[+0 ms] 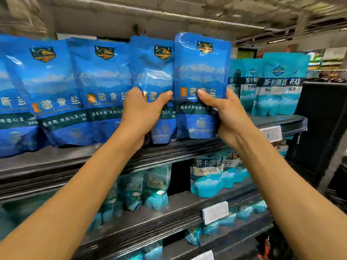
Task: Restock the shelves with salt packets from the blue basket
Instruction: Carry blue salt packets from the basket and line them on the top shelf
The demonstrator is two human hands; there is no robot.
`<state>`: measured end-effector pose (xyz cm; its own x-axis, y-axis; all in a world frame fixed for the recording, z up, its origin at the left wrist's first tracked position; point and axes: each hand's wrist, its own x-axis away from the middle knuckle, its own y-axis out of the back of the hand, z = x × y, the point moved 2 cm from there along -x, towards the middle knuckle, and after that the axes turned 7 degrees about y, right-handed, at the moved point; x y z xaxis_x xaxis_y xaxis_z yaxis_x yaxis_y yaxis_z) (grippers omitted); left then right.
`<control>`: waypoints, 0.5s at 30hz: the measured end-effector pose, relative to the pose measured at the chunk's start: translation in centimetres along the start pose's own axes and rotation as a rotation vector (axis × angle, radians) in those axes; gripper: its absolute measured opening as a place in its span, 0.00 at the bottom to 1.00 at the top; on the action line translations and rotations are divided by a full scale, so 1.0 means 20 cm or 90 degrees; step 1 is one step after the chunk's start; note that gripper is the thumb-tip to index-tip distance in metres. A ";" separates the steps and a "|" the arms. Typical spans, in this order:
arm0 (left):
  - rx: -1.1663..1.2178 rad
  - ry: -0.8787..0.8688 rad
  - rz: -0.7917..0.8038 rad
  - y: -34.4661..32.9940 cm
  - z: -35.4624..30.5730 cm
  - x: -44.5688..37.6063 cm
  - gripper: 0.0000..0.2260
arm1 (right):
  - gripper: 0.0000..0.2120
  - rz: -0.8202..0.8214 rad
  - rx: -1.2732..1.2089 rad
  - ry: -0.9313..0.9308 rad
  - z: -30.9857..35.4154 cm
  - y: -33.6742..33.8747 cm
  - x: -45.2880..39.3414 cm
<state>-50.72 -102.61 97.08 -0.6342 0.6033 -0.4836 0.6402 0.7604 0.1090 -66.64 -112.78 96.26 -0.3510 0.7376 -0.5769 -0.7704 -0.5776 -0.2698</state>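
Observation:
A row of tall blue salt packets stands upright on the top dark shelf (pixel 56 162). My right hand (pixel 227 117) grips the rightmost blue packet (pixel 201 72) by its lower right side, thumb across the front. My left hand (pixel 144 109) holds the neighbouring blue packet (pixel 152 68), thumb across its front and fingers behind its left edge. Both packets stand on the shelf side by side. The blue basket is out of view.
Teal salt packets (pixel 277 87) stand to the right on the same shelf. More teal packets (pixel 210 177) fill the shelves below, which carry white price tags (pixel 216 212). A black panel (pixel 323 124) closes the shelf's right end.

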 end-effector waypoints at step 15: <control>-0.429 -0.017 -0.055 -0.07 0.01 0.00 0.14 | 0.12 0.199 0.045 -0.006 -0.25 0.21 -0.39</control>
<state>-51.55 -103.76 96.84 -0.6546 0.5337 -0.5353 0.1716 0.7946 0.5824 -64.38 -122.75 95.82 -0.5815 0.5308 -0.6165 -0.6587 -0.7520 -0.0262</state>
